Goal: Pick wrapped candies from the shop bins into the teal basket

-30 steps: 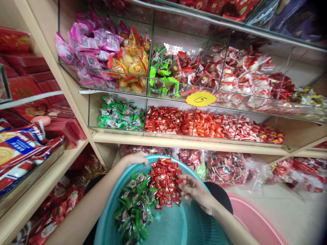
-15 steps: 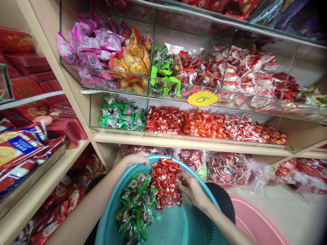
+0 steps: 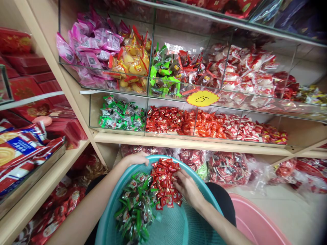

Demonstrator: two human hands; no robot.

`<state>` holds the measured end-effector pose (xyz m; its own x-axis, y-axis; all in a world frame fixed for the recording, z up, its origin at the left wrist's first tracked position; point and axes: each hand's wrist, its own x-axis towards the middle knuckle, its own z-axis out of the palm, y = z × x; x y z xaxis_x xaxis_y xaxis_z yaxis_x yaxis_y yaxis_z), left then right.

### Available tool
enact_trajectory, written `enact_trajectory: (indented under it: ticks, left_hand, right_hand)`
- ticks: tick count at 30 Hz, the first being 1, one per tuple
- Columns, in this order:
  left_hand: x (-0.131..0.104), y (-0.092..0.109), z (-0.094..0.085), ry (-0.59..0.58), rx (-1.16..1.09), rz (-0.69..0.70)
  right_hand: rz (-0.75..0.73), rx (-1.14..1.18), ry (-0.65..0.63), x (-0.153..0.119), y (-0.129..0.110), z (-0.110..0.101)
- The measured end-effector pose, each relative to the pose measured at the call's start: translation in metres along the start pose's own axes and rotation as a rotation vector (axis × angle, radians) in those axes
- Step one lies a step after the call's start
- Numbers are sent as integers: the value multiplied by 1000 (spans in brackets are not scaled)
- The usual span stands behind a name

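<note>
A teal mesh basket [image 3: 204, 190] sits low in front of me, with green-wrapped candies [image 3: 135, 207] on its left side and a pile of small red candies [image 3: 165, 183] toward its far wall. My left hand [image 3: 136, 159] is closed over the basket's far-left rim. Inside the basket, my right hand [image 3: 185, 185] touches the right edge of the red pile, its fingers apart and slightly curled, fingertips partly among the candies. Nothing shows lifted in it.
Ahead, glass-fronted shelves hold candy bins; a yellow tag [image 3: 203, 98] reads 15. Bagged candies [image 3: 227, 166] lie under the wooden shelf edge [image 3: 191, 144]. A pink tub [image 3: 255, 217] stands at right, packaged biscuits [image 3: 22, 149] at left.
My right hand has shifted slightly left and up over the red candies. My left hand keeps its place on the rim.
</note>
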<state>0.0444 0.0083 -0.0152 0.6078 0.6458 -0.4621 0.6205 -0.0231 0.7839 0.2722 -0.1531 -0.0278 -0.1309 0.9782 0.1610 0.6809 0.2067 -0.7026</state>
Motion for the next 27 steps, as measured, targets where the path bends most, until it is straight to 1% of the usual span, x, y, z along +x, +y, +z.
enact_trajectory:
  ticks: [4, 11, 15, 20, 23, 25, 27]
  left_hand:
    - [-2, 2, 0, 1, 6, -10]
    - [-3, 2, 1, 10, -9, -8]
    - [-1, -2, 1, 7, -23, -10]
    - [1, -2, 0, 13, -36, -3]
    - [1, -1, 0, 9, -29, -28]
    - [1, -1, 0, 17, -30, -31]
    - [2, -2, 1, 21, -42, -18]
  right_hand:
    - [-14, -25, -22, -1, -4, 1]
    - [-32, -213, -80, 4, -9, 0]
    - [-47, -214, -87, 8, -9, 3]
    - [-41, -235, -84, 5, -9, 5]
    - [-64, -225, -68, 9, -17, -6]
    - [-99, -203, -14, 19, -28, -22]
    - [-144, -216, 64, 37, -45, -43]
